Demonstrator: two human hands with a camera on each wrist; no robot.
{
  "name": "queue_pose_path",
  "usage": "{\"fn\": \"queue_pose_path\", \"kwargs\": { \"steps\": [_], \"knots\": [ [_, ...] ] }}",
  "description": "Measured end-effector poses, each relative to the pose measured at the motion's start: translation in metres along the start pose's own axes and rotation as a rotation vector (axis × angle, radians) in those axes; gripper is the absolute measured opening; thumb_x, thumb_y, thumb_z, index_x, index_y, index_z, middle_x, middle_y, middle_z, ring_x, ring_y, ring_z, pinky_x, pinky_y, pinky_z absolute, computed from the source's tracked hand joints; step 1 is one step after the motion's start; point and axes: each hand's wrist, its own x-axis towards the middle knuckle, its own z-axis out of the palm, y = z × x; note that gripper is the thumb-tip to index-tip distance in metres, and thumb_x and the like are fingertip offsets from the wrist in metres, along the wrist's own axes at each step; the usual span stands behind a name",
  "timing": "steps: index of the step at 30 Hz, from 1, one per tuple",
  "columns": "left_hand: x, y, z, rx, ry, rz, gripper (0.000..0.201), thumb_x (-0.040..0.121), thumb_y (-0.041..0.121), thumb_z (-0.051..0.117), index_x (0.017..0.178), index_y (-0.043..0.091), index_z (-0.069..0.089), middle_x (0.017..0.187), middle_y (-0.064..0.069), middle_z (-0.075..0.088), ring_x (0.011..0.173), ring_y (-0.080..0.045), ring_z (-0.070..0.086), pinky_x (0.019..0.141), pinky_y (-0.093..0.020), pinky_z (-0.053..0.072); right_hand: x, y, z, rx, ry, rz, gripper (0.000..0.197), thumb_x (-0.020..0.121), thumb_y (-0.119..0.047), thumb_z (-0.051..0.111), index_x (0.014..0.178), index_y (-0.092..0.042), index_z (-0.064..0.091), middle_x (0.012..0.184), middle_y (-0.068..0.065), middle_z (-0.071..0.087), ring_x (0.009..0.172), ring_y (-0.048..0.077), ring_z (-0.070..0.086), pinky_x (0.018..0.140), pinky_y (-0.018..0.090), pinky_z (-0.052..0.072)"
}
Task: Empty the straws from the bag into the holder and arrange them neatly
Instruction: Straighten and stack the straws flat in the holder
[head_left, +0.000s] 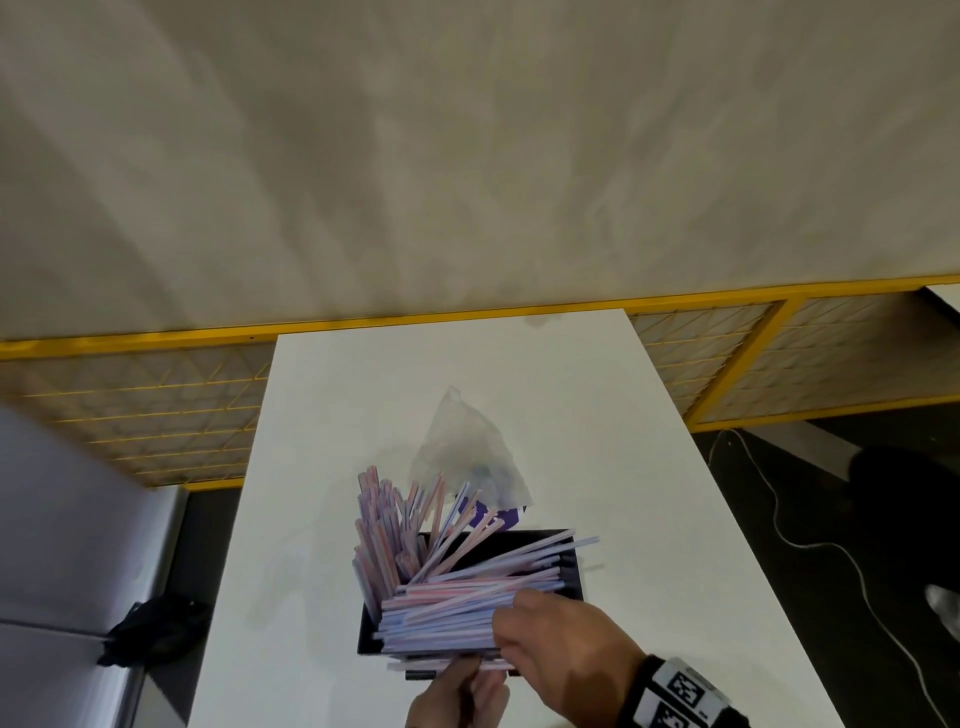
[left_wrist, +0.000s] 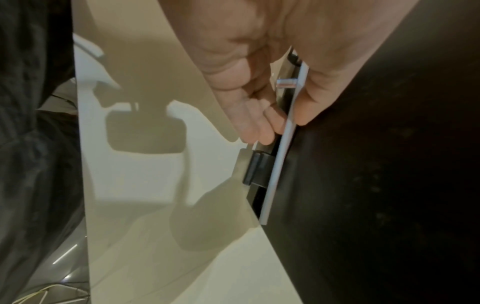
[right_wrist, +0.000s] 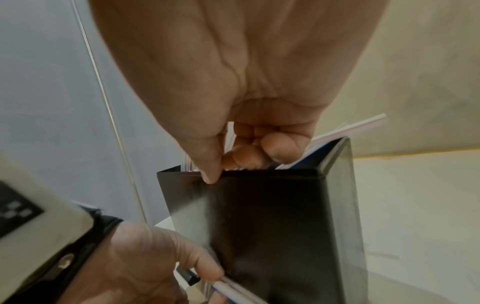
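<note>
A black rectangular holder stands on the white table, with many pink, blue and white striped straws fanned out of it. Some straws stand upright at the left; a bundle lies across the opening. My right hand curls over that bundle, its thumb on the holder's rim. My left hand is at the holder's near side and pinches a white straw against the black wall. The empty clear bag lies behind the holder.
A purple label or card shows just behind the holder. A yellow mesh fence runs behind the table. A black bag lies on the floor at left, a white cable at right.
</note>
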Motion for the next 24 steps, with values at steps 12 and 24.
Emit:
{"fn": "queue_pose_path", "kwargs": {
  "steps": [12,24],
  "knots": [
    [-0.007,-0.022,0.013,-0.064,-0.017,0.037,0.015,0.095,0.007,0.059,0.102,-0.006,0.062,0.076,-0.018,0.059,0.073,-0.03,0.062,0.061,-0.034,0.056,-0.001,0.008,0.007,0.082,0.096,-0.064,0.014,0.106,-0.039,0.043,0.108,-0.031,0.054,0.109,-0.005,0.052,0.097,0.023,0.057,0.084,0.039,0.048],
    [-0.006,-0.027,0.015,-0.242,-0.005,0.023,0.013,0.086,0.003,0.043,0.08,-0.001,0.053,0.097,-0.025,0.063,0.09,-0.04,0.059,0.092,-0.048,0.051,-0.001,0.007,0.007,0.096,0.103,-0.068,0.013,0.105,-0.038,0.044,0.105,-0.031,0.055,0.107,-0.005,0.053,0.094,0.021,0.055,0.08,0.037,0.045]
  ]
}}
